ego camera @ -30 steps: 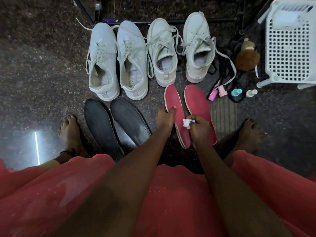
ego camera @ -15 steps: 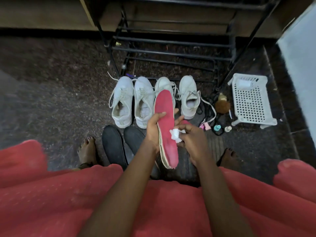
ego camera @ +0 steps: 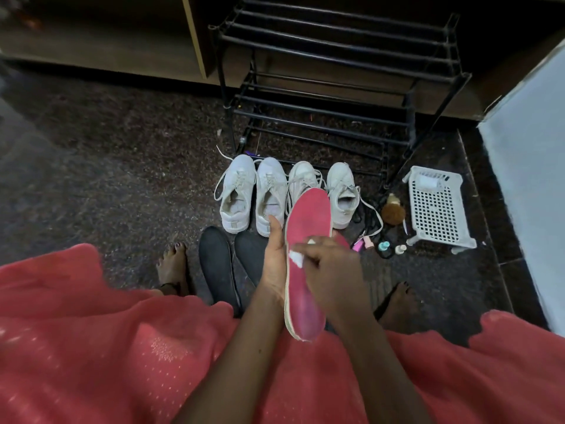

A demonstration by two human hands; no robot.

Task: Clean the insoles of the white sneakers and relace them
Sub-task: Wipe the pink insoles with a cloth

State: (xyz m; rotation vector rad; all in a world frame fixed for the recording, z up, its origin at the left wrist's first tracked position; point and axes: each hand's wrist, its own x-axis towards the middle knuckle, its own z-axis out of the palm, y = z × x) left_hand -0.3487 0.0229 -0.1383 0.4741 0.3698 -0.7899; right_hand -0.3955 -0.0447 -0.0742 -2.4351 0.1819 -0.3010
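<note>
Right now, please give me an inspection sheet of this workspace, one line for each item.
Surface: dark speckled stone floor, bare at left.
Job's things: four white lace-up sneakers in a row, laces loose; one red foam insole lifted; two black insoles on the floor.
Clutter: white plastic perforated basket, brown fluffy brush, small bottles.
Grippers: left hand supports the red insole from behind; right hand presses a small white wipe onto it.
Cables: tangled black cords beside the rightmost sneaker.
Surroundings: empty black metal shoe rack, wooden furniture behind, pale wall at right.
</note>
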